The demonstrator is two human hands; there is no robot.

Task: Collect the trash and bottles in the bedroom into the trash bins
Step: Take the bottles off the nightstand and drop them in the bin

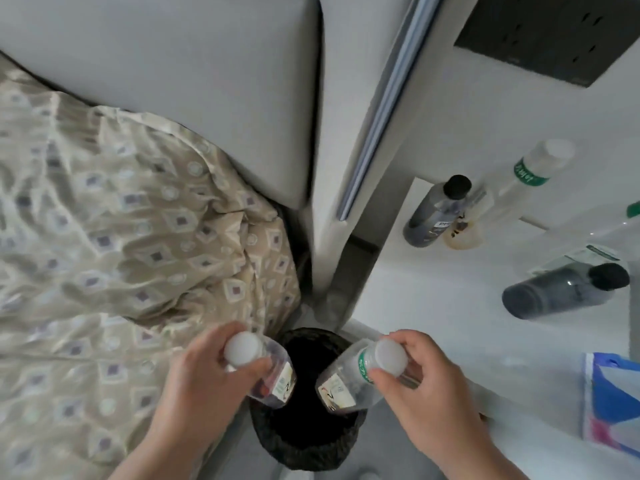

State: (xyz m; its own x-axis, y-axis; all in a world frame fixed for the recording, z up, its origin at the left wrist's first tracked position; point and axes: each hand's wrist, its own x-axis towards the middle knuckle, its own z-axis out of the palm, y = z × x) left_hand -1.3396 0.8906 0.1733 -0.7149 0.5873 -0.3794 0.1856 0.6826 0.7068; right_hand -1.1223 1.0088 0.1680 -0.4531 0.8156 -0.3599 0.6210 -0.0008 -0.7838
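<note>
Spilling down the left side, patterned beige quilt [121, 237] ends close against the black-lined trash bin [304, 457], which sits in the narrow slot between the bed and the white nightstand [433, 306]. Left hand [197, 375] has fingers and thumb curled round the cap end of a clear bottle [273, 375], tilted, base over the bin's left rim. Dark bin mouth shows open between the two bases. Right hand [429, 382] pinches the white-capped neck of a second clear bottle [346, 382], green band at the shoulder, base angled down over the opening. Nightstand edge runs just right of the bin. On top, well apart from the hands: upright dark bottle [436, 213], green-labelled clear bottle [526, 178], a dark bottle on its side [561, 292], blue packet [613, 400] at the right edge.
</note>
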